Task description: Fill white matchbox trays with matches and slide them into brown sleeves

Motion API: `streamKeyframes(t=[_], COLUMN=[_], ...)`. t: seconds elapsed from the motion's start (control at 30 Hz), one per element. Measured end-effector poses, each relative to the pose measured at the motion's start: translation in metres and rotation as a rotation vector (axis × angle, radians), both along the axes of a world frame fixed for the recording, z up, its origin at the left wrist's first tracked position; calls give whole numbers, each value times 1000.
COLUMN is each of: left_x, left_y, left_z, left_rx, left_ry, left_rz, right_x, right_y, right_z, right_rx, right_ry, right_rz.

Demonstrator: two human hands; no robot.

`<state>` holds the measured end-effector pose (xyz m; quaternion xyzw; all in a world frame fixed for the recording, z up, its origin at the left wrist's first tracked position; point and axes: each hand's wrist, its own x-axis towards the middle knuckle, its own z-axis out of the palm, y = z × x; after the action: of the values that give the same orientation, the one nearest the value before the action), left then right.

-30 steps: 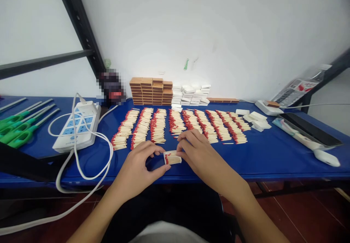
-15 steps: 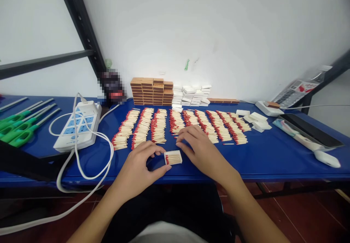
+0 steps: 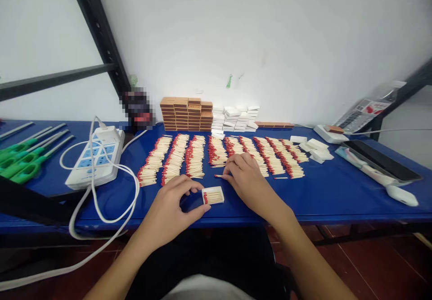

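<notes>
A small white matchbox tray (image 3: pixel 218 201) lies near the front of the blue table, with several red-tipped matches (image 3: pixel 213 197) lying in it, heads to the left. My left hand (image 3: pixel 173 205) grips the tray's left end between thumb and forefinger. Just beyond the tray, my right hand (image 3: pixel 245 176) pinches a single match (image 3: pixel 219 176), its red head pointing left. Behind both hands, loose matches (image 3: pixel 176 156) are spread in several slanting rows. The right hand covers the near part of some rows.
Brown matchboxes (image 3: pixel 185 115) are stacked by the wall beside a pile of white trays (image 3: pixel 236 119). More white trays (image 3: pixel 317 147) lie to the right, near a phone-like black slab (image 3: pixel 384 160). On the left are a power strip (image 3: pixel 97 156), looping white cable (image 3: pixel 135 196) and green-handled scissors (image 3: pixel 27 167).
The right hand's fingers have closed and drawn a little to the right, and a match now sticks out of them. The left hand stays at the tray.
</notes>
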<state>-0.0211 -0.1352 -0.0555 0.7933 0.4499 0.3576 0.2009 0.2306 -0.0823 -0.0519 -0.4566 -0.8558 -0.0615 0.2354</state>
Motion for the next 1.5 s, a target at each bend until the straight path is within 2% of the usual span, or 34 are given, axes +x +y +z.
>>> streamKeyframes(t=[0.17,0.3,0.37,0.47,0.57,0.63,0.73,1.17,1.5], left_x=[-1,0,1,1,1,0,0,0,1], left_y=[0,0,1,1,0,0,0,1,2], left_z=[-1,-1,-1,-1,0,0,0,-1,-1], left_rx=[-2,4,8,6,2,1,-1,4,3], left_ry=[-6,-12,-10,-7,-5,-5,-6,0,5], left_rz=[6,10,9,2,2,8,10,6,8], right_x=[-5,-15,-17,-16,-12,-9,-6,0,7], right_y=[-20,-39,-43,-36,-18,-6,3,-1,-4], right_z=[18,26,27,24,15,7,-1,1,4], right_rx=[-35,-40,-61,-134,-105,-46,-32,-51,-23], right_ry=[48,-35,-46,60,158,146,98,99,-168], right_rz=[110,163,185,247,177,85,46,9,-66])
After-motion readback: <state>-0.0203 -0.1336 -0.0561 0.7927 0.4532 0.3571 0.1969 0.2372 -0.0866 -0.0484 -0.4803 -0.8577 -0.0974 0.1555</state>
